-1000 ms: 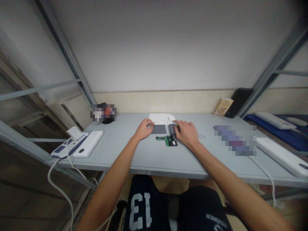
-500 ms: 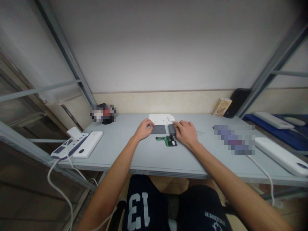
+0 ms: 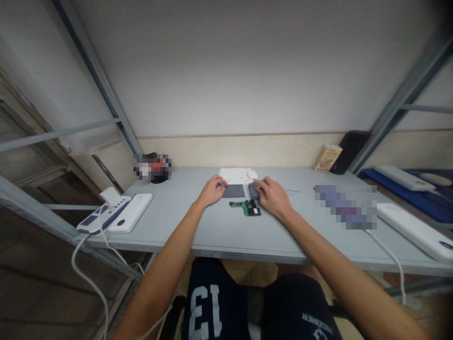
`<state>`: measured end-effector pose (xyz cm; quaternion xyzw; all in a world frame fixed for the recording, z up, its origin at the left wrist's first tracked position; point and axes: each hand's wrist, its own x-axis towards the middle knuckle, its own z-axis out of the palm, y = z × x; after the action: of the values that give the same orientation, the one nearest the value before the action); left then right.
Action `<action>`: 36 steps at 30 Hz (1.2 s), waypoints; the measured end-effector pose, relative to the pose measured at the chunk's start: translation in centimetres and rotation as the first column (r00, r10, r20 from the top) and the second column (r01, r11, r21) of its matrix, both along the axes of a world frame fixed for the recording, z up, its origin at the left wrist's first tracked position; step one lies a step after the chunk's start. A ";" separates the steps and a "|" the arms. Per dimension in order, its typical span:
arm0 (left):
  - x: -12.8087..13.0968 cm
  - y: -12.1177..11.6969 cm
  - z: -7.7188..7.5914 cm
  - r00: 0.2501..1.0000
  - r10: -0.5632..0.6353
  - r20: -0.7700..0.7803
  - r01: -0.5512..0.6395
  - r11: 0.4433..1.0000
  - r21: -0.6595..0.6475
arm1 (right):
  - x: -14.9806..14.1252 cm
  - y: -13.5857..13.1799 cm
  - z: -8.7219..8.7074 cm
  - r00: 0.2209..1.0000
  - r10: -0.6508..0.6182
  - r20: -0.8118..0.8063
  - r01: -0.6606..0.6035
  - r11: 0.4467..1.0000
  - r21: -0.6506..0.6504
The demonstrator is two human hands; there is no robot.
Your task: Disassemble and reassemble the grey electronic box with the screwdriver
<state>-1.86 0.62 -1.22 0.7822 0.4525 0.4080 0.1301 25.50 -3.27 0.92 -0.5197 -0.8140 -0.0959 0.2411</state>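
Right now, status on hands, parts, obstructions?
Left hand at left edge of dark gray panel. Right hand at dark gray block. Green circuit board nearer wearer, untouched. No obstruction visible.

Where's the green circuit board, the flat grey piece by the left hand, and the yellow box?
Green circuit board [image 3: 246, 208]: head view, green middle.
Flat grey piece [image 3: 234, 191]: head view, top face middle.
Yellow box [image 3: 327, 158]: head view, front side.

Dark shorts [image 3: 288, 307], white number 13 [image 3: 215, 309]

Upside-down white "13" and "RIGORER" on the dark shorts [image 3: 287, 302]
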 end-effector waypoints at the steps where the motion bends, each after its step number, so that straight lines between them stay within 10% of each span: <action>1: 0.0 0.0 0.0 1.000 -0.004 0.000 0.004 1.000 0.002 | 0.0 -0.1 0.0 1.000 -0.003 -0.006 0.003 1.000 0.001; 27: 0.1 -0.2 -0.1 0.997 -0.059 -0.047 0.060 0.998 0.010 | 0.5 0.2 -0.2 0.992 -0.125 0.011 0.125 0.992 0.021; 36: -0.1 0.0 -0.4 0.998 -0.016 -0.058 0.018 1.000 0.023 | -0.2 -1.1 0.8 0.973 0.224 -0.049 -0.223 0.974 0.030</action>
<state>-1.91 0.59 -1.63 0.7990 0.4445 0.3894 0.1111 25.31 -4.34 1.74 -0.4241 -0.8595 -0.0647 0.2777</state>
